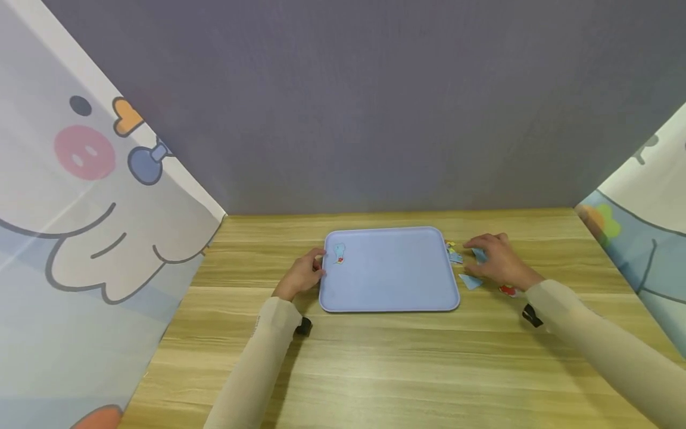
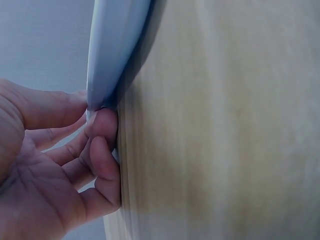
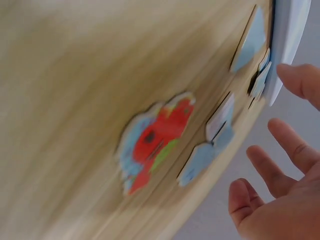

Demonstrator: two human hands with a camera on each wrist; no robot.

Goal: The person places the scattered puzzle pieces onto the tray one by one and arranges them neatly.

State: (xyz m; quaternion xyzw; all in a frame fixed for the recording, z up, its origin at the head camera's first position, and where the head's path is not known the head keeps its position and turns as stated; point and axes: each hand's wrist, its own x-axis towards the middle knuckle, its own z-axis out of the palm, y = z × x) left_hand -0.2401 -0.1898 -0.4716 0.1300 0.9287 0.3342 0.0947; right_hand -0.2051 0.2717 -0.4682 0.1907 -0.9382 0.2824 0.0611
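A light blue tray lies on the wooden table. My left hand is at its left edge. In the left wrist view the thumb and curled fingers pinch the tray's rim. One small pale blue puzzle piece with a red spot lies at the tray's upper left. My right hand hovers over loose pieces right of the tray, fingers spread and holding nothing. Close by are a light blue triangular piece and a red dinosaur-like piece. Several pale blue pieces lie near the fingers.
Against the tray's right edge sits a small cluster of yellow and blue pieces. A grey panel stands behind the wooden table. Cartoon-printed walls flank it on both sides.
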